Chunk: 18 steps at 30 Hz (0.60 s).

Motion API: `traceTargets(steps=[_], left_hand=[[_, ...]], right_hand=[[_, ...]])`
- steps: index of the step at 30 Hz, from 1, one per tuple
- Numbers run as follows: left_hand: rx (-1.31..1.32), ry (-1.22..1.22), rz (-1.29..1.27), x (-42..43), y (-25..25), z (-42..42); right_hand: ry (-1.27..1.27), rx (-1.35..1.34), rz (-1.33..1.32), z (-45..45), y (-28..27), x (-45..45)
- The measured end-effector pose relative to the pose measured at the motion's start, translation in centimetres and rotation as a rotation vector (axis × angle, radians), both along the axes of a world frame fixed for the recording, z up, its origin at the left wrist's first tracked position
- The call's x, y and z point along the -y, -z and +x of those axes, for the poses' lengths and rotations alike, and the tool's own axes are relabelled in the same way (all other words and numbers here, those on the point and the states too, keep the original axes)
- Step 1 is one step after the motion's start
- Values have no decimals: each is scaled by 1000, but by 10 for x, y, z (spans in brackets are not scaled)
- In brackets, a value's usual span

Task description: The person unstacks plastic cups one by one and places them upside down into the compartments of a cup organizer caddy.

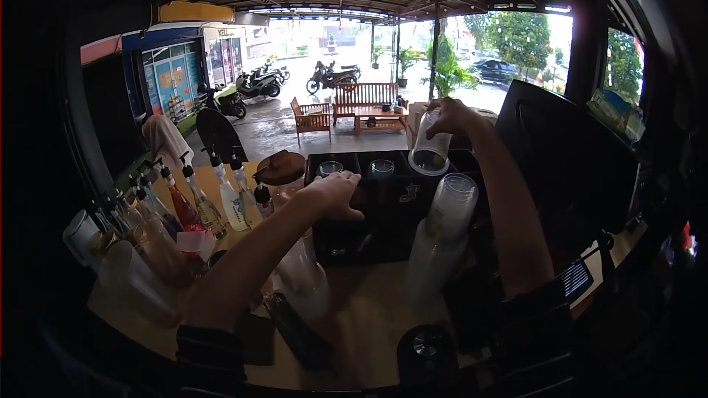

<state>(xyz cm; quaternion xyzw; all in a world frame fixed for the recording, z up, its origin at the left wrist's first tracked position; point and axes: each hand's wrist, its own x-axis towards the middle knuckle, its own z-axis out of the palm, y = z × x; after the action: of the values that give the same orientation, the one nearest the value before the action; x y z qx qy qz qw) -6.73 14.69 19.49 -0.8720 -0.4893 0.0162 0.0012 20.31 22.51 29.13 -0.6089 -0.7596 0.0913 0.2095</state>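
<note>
My right hand is closed round a clear plastic cup, which is upside down with its rim low, over the right part of a black box. My left hand is at the box's left front, fingers apart and holding nothing. Just behind it, a clear cup shows in one compartment. Another clear cup sits in the middle compartment. A tall stack of clear cups stands in front of the box on the right.
Several pump bottles line the counter's left side, near clear pitchers. A black monitor rises at the right. A round black device is at the near edge. Wooden benches stand beyond.
</note>
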Motion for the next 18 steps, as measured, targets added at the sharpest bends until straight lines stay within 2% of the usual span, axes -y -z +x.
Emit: traceTargets(steps=[7, 13, 17, 18], left_hand=[[-9, 20, -16, 1, -2, 0], [-98, 7, 71, 7, -4, 7], [-96, 3, 8, 6, -9, 7], [-98, 4, 10, 6, -9, 7]], right_hand=[[86, 144, -175, -10, -1, -12], [78, 253, -286, -16, 16, -11], [30, 318, -302, -17, 23, -13], [42, 322, -413, -15, 25, -20]])
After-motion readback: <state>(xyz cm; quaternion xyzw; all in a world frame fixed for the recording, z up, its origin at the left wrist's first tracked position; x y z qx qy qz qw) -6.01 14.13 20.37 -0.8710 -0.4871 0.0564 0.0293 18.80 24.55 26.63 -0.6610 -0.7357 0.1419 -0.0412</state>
